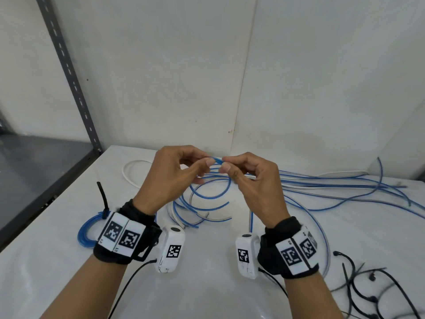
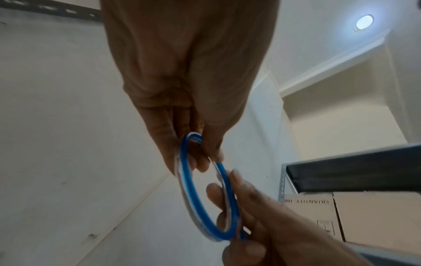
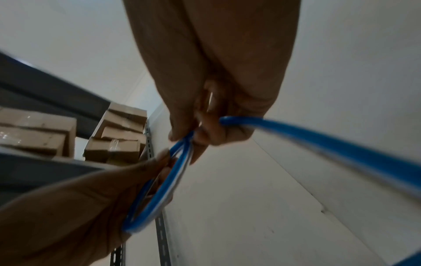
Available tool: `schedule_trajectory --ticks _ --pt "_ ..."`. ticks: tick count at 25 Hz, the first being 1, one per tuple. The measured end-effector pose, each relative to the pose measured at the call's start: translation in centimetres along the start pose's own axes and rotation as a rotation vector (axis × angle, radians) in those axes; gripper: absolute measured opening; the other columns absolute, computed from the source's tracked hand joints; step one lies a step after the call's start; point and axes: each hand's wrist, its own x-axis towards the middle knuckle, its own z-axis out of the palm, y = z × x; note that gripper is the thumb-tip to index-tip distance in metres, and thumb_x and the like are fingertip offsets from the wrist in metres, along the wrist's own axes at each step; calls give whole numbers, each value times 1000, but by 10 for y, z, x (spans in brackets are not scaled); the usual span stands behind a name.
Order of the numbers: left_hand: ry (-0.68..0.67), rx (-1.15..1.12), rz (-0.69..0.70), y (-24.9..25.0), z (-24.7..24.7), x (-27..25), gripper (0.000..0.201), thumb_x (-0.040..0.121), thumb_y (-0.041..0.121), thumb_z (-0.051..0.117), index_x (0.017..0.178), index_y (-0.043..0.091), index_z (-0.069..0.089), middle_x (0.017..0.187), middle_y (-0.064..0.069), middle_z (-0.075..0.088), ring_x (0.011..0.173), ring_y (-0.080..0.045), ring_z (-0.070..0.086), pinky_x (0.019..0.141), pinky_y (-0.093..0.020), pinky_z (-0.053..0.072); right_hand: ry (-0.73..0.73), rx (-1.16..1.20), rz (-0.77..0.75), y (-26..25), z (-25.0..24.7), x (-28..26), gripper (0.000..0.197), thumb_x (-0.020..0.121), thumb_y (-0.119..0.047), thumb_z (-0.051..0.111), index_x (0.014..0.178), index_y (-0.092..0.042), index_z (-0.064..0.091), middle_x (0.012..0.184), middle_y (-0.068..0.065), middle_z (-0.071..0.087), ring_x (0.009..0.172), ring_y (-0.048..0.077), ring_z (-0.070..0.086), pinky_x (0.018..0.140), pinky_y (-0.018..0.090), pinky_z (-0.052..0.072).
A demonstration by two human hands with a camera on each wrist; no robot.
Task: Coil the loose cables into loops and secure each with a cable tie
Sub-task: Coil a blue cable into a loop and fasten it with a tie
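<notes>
Holding a small loop of blue cable (image 1: 216,160) up off the table (image 1: 207,295), both hands raised at about 12 o'clock from my wrists so I can see the turns while I size them.

Left hand (image 1: 167,178): thumb and fingertips pinched on the loop's left side, keeping the turns stacked. Right hand (image 1: 255,185): thumb and forefinger pinched on the loop's right side; the free run leaves it toward 3 o'clock, so slack can likely feed in from there.

Loose cables (image 1: 333,187) sprawl at 2 o'clock, well apart from my hands. One finished blue coil (image 1: 86,231), tied with a black tie, sits at 9 o'clock by my left wrist. Spare cable ties (image 1: 368,293) wait at 4 o'clock, near my right hand for tying.
</notes>
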Motion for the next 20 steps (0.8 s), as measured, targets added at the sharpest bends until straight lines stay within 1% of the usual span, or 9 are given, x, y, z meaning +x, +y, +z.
schedule_trajectory --ticks 2,4,5,7,10,12,16,18,20 --pt "38 -83 -46 -1 -3 2 10 89 20 76 91 10 78 73 -6 74 72 -18 72 64 -29 62 -25 61 10 0 -2 0 10 91 -20 75 100 -24 77 89 -2 78 79 14 69 56 24 51" --pt "21 -41 -41 -2 -7 3 11 89 23 76 94 13 77 76 -2 76 73 -14 72 69 -27 61 21 84 11 2 -4 1 8 90 -19 76 97 -23 77 87 -1 78 77 14 68 57 22 50" --pt "-18 38 -17 -3 -9 2 13 89 25 76 98 16 78 81 2 77 77 -11 73 74 -25 60 18 63 6 3 -6 2 7 89 -18 77 95 -22 77 86 -3 77 77 11 68 59 21 49" --pt "-146 166 16 -4 -11 0 21 87 26 79 107 20 78 89 8 78 87 -5 73 83 -23 58 -82 -27 -14 5 -9 2 7 89 -15 77 92 -21 78 83 -11 76 76 3 65 66 17 47" --pt "-264 267 22 -4 -8 -1 12 84 22 83 95 19 82 78 7 77 76 -8 73 79 -30 59 -216 -141 -56 6 -11 1 13 90 -13 75 91 -26 78 82 -20 73 79 1 66 69 13 44" --pt "-254 276 8 -3 -6 -1 8 82 21 84 89 19 82 73 5 77 71 -10 73 76 -30 59 -192 -174 -77 7 -10 1 14 90 -15 76 91 -28 78 83 -21 74 82 2 68 71 13 45" --pt "-146 209 -35 0 -12 1 6 83 21 83 89 19 81 69 5 76 66 -7 73 69 -14 53 33 -110 -97 6 -7 2 10 89 -16 77 91 -26 79 84 -17 76 82 3 70 69 13 47" --pt "-81 87 -78 -1 -17 3 12 83 17 82 92 11 80 71 -2 77 66 -12 73 69 -19 57 57 -52 -77 4 -4 3 10 90 -17 77 92 -26 78 85 -13 77 83 7 71 68 20 51" --pt "-37 -96 -122 -1 -18 3 16 83 15 80 96 5 78 76 -12 77 67 -19 74 71 -28 62 1 89 -15 3 3 1 12 91 -12 74 97 -22 76 91 -3 78 87 16 74 71 26 56"
